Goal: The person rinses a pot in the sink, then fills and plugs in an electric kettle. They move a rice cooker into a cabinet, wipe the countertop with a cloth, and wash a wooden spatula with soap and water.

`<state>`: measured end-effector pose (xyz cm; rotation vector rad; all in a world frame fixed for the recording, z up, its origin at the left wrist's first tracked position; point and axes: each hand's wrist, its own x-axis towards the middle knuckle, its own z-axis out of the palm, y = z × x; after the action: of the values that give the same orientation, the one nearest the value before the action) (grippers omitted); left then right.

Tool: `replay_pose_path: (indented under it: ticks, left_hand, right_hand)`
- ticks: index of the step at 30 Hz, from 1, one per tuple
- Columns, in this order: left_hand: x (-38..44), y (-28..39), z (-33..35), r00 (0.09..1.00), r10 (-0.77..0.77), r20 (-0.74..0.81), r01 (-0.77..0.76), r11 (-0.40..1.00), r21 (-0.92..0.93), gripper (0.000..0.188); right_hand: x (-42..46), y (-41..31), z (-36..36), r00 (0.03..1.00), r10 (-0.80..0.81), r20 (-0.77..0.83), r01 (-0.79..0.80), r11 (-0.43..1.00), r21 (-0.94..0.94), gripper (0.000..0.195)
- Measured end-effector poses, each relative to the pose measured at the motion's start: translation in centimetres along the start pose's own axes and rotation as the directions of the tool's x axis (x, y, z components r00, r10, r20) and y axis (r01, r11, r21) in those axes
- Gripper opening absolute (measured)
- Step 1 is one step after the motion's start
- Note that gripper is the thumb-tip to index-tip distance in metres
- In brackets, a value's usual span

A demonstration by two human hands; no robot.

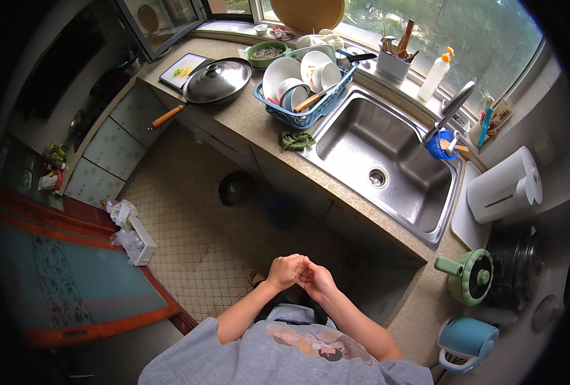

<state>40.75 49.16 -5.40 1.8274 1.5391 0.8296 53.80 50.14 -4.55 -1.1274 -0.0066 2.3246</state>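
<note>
In front of my waist, my left hand (287, 273) and my right hand (317, 281) meet at the fingers. The left one is curled with its back upwards. My right fingers bend in against it, partly hidden, and no object shows between the hands. Beyond them stands the stone-patterned counter (379, 228) with a stainless steel sink (342, 144) set into it. The basin holds no dishes, and its drain strainer (377, 177) is visible. A blue plastic dish basket (290, 115) with white bowls sits left of the sink, beside crumpled green leaves (296, 140).
A lidded frying pan (220, 79) rests on the counter, its wooden handle (168, 116) jutting over the edge. Behind it lie a cutting board (181, 72) and a green bowl (266, 54). At right stand a white pitcher (494, 190), a green pot (470, 276) and a blue kettle (467, 339).
</note>
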Motion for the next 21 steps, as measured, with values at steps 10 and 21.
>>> replay_pose_path:
  ticks: [10, 21]
  left_hand:
    - [-7.7, -13.1, -14.4, 0.85, -0.526, -0.034, 0.296, 0.529, -0.795, 0.051]
    - [-12.5, -22.0, -26.5, 0.642, -0.749, -0.165, 0.391, 0.505, -0.769, 0.037]
  right_hand:
    - [8.8, 9.7, 16.6, 0.982, 0.047, 0.183, 0.069, 0.813, -0.579, 0.034]
    - [17.1, 9.6, 27.3, 0.943, -0.129, 0.308, 0.315, 0.651, -0.69, 0.031]
